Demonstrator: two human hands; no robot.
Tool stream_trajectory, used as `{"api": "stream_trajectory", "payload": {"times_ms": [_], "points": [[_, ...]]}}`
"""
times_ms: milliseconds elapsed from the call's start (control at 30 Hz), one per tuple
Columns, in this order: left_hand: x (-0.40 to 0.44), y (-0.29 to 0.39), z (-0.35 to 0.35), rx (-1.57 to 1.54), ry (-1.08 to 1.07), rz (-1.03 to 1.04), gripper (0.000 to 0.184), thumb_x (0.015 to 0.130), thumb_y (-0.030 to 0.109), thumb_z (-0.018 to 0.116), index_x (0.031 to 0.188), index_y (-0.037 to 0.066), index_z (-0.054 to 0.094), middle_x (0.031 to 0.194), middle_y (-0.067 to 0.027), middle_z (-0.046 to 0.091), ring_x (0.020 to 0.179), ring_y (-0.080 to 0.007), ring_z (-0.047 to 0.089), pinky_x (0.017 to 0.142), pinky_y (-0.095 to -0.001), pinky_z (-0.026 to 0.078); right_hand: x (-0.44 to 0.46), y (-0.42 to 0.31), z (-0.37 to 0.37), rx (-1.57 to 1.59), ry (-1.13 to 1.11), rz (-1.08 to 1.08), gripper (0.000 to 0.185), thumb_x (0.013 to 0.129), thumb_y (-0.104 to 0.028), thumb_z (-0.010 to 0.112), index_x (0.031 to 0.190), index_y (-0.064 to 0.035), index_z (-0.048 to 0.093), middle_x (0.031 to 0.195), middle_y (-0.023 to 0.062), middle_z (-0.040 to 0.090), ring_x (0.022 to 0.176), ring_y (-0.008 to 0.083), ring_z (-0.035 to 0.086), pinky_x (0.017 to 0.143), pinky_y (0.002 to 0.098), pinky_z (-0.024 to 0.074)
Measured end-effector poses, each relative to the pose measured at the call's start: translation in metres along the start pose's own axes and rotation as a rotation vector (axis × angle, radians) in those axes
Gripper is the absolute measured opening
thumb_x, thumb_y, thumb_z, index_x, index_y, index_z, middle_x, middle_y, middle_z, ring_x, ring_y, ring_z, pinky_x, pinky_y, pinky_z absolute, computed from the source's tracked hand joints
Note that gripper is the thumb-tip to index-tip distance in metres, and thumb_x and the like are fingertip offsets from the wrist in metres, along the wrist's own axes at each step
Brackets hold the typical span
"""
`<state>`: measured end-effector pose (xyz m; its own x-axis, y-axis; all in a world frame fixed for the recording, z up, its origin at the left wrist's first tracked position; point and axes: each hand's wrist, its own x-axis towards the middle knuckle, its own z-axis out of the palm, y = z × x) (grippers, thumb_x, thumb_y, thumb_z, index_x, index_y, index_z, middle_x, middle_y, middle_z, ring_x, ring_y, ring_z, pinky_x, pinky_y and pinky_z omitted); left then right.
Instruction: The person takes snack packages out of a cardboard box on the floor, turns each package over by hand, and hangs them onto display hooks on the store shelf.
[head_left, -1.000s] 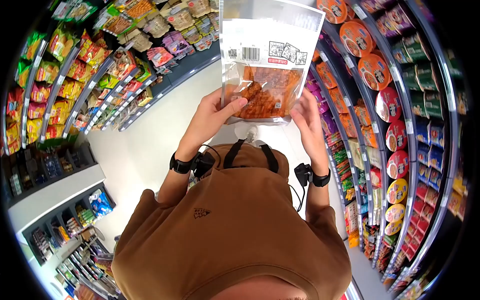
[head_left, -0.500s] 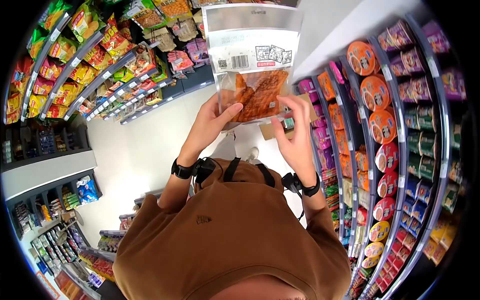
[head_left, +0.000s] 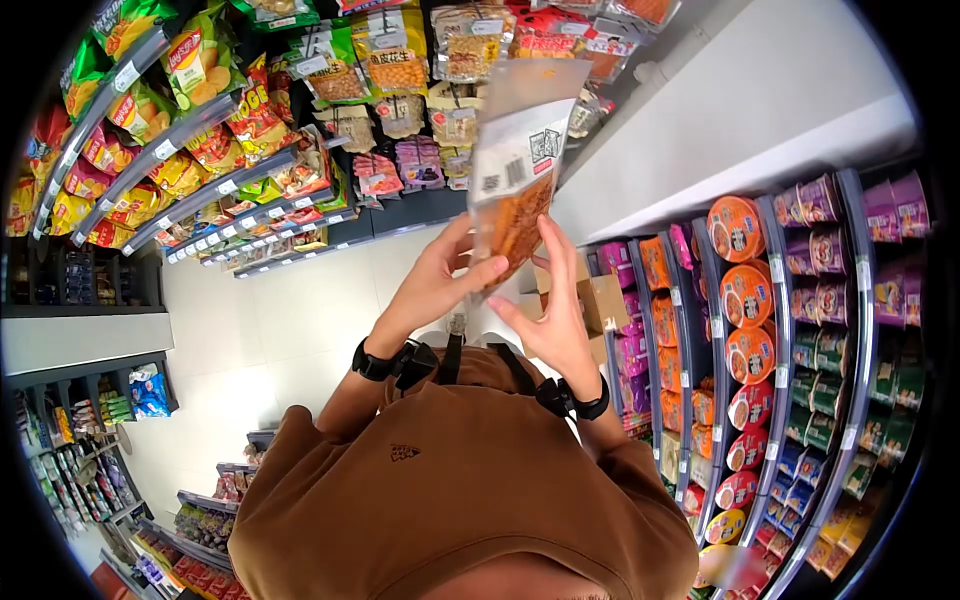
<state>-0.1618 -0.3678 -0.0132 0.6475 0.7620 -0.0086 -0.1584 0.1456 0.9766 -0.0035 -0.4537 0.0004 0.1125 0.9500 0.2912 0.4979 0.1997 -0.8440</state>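
Note:
A clear-and-white snack packet [head_left: 520,190] with reddish-brown food inside is held up in front of me, tilted and turned partly edge-on. My left hand [head_left: 435,280] grips its lower left part, thumb across the near face and fingers behind. At the lower right edge, the fingertips of my right hand [head_left: 555,310] press against the packet, with its thumb near the bottom corner. The white label carries a barcode and small printed pictures. Part of the packet's lower end is hidden by my hands.
Shelves of chip bags [head_left: 200,60] curve along the left, and hanging snack packets [head_left: 395,60] fill the rack ahead. On the right stand shelves with orange-lidded instant noodle bowls [head_left: 748,290]. A cardboard box [head_left: 603,303] sits beyond my right hand. Pale floor tiles [head_left: 270,320] show at left.
The packet has turned from facing me to a slanted, partly edge-on angle and sits lower. My right hand has moved in from beside it to touch its edge. The view has shifted.

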Motion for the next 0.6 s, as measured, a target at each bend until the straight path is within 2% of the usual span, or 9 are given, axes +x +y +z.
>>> {"api": "stream_trajectory", "payload": {"times_ms": [67, 133, 233, 300, 367, 433, 500, 533, 600], "points": [[0.002, 0.007, -0.002, 0.052, -0.099, 0.081, 0.060, 0.087, 0.018, 0.067, 0.139, 0.006, 0.039, 0.135, -0.0073, 0.038, 0.127, -0.0223, 0.043, 0.095, -0.0339, 0.045, 0.004, 0.005, 0.004, 0.096, -0.020, 0.016, 0.095, 0.076, -0.021, 0.076, 0.147, -0.0045, 0.016, 0.143, 0.0200, 0.029, 0.128, 0.0337, 0.038, 0.103, 0.0410, 0.0366], [0.006, 0.009, -0.003, 0.080, -0.127, 0.135, 0.061, 0.087, 0.018, 0.067, 0.140, 0.007, 0.038, 0.136, -0.0077, 0.037, 0.128, -0.0221, 0.042, 0.095, -0.0341, 0.045, 0.009, 0.009, 0.002, 0.277, -0.085, 0.073, 0.098, 0.078, -0.019, 0.073, 0.148, -0.0012, 0.007, 0.146, 0.0195, 0.025, 0.130, 0.0311, 0.037, 0.107, 0.0407, 0.0312], [0.010, 0.014, -0.008, 0.148, -0.168, 0.191, 0.063, 0.086, 0.017, 0.066, 0.142, 0.008, 0.038, 0.140, -0.0082, 0.036, 0.130, -0.0211, 0.038, 0.097, -0.0346, 0.043, 0.013, 0.021, 0.002, 0.547, -0.134, 0.143, 0.095, 0.079, -0.013, 0.070, 0.149, -0.0022, 0.007, 0.148, 0.0175, 0.024, 0.135, 0.0291, 0.031, 0.111, 0.0403, 0.0237], [0.015, 0.017, -0.011, 0.284, -0.216, 0.206, 0.064, 0.088, 0.039, 0.063, 0.140, 0.009, 0.041, 0.144, -0.0105, 0.034, 0.131, -0.0246, 0.036, 0.102, -0.0393, 0.038, 0.012, 0.021, -0.001, 0.666, -0.096, 0.186, 0.089, 0.079, -0.012, 0.064, 0.148, -0.0013, 0.009, 0.149, 0.0163, 0.024, 0.138, 0.0274, 0.027, 0.113, 0.0392, 0.0175], [0.022, 0.023, -0.011, 0.307, -0.204, 0.231, 0.056, 0.088, 0.035, 0.063, 0.134, 0.007, 0.048, 0.143, -0.0112, 0.036, 0.129, -0.0237, 0.039, 0.102, -0.0385, 0.037, 0.013, 0.031, -0.005, 1.036, -0.059, 0.248, 0.086, 0.078, -0.017, 0.060, 0.147, 0.0001, 0.012, 0.148, 0.0159, 0.027, 0.139, 0.0267, 0.025, 0.114, 0.0384, 0.0167], [0.031, 0.023, -0.019, 0.288, -0.203, 0.262, 0.044, 0.086, 0.017, 0.065, 0.127, 0.008, 0.056, 0.141, -0.0089, 0.043, 0.125, -0.0220, 0.043, 0.097, -0.0347, 0.040, 0.017, 0.036, -0.006, 1.032, -0.035, 0.278, 0.086, 0.077, -0.024, 0.058, 0.147, 0.0015, 0.015, 0.146, 0.0162, 0.030, 0.137, 0.0267, 0.028, 0.113, 0.0382, 0.0200], [0.054, 0.024, -0.027, 0.234, -0.163, 0.256, 0.034, 0.086, 0.014, 0.065, 0.119, 0.007, 0.061, 0.136, -0.0086, 0.047, 0.121, -0.0209, 0.046, 0.095, -0.0329, 0.041, 0.031, 0.053, -0.011, 1.136, -0.022, 0.337, 0.089, 0.075, -0.028, 0.059, 0.147, 0.0011, 0.015, 0.145, 0.0165, 0.032, 0.134, 0.0268, 0.033, 0.111, 0.0387, 0.0233], [0.070, 0.021, -0.033, 0.233, -0.114, 0.273, 0.030, 0.086, 0.011, 0.064, 0.116, 0.006, 0.061, 0.134, -0.0084, 0.048, 0.119, -0.0201, 0.047, 0.094, -0.0320, 0.041, 0.046, 0.057, -0.015, 1.099, 0.009, 0.368, 0.091, 0.073, -0.039, 0.059, 0.147, -0.0022, 0.019, 0.143, 0.0160, 0.037, 0.132, 0.0299, 0.038, 0.111, 0.0432, 0.0279], [0.057, 0.016, -0.035, 0.241, 0.002, 0.293, 0.027, 0.087, 0.006, 0.063, 0.114, 0.006, 0.059, 0.126, -0.0079, 0.051, 0.115, -0.0175, 0.049, 0.091, -0.0300, 0.042, 0.026, 0.063, -0.012, 1.199, 0.017, 0.376, 0.090, 0.074, -0.040, 0.058, 0.146, -0.0020, 0.020, 0.143, 0.0159, 0.037, 0.131, 0.0304, 0.040, 0.111, 0.0446, 0.0279]]}}
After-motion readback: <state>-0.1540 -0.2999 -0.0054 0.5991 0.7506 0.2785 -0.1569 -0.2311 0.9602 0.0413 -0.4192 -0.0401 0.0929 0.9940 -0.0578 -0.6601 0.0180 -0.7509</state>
